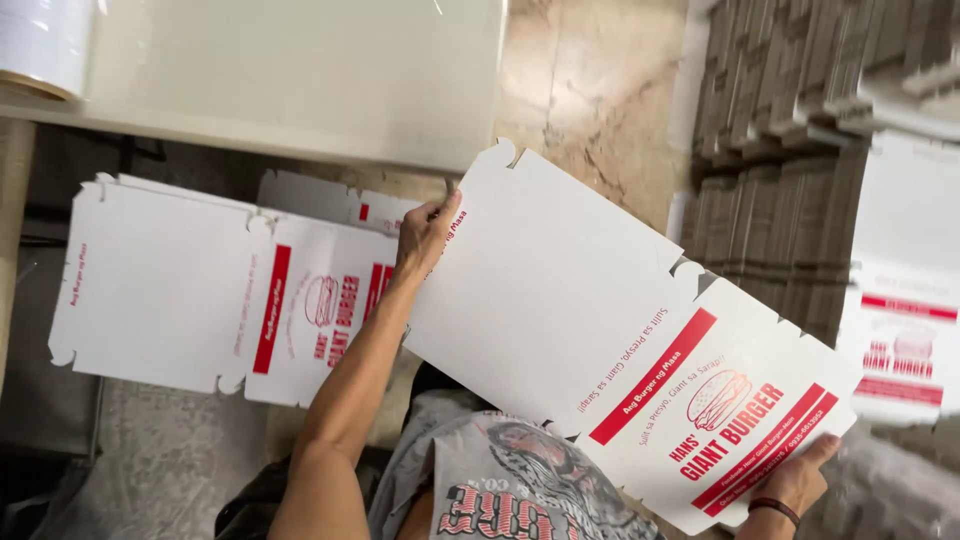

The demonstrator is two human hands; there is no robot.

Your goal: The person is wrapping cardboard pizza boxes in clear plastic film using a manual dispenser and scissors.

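A: What have my hands got?

B: One flat box blank (620,340), white card with red print, held up tilted across my lap. My left hand (425,235) pinches its far left edge, thumb on the printed face, fingers behind. My right hand (795,480) grips the near right corner, thumb on top. Both are clamped on the card.

A: Why hold it that way?

B: My guess is that opposite ends keep a floppy sheet flat and off my knees.

A: Around it?

B: A pile (215,290) of the same blanks lies flat to the left, just under my left arm. A white table (300,80) stands far, with a film roll (45,45) at its far left corner. Brown card stacks (790,150) are far right, and another printed blank (905,310) lies right of mine.

A: Anything in the way?

B: It's tight. The blank's far corner reaches close to the table edge, and its right end comes near the stacks. I judge a swing either way could clip them.
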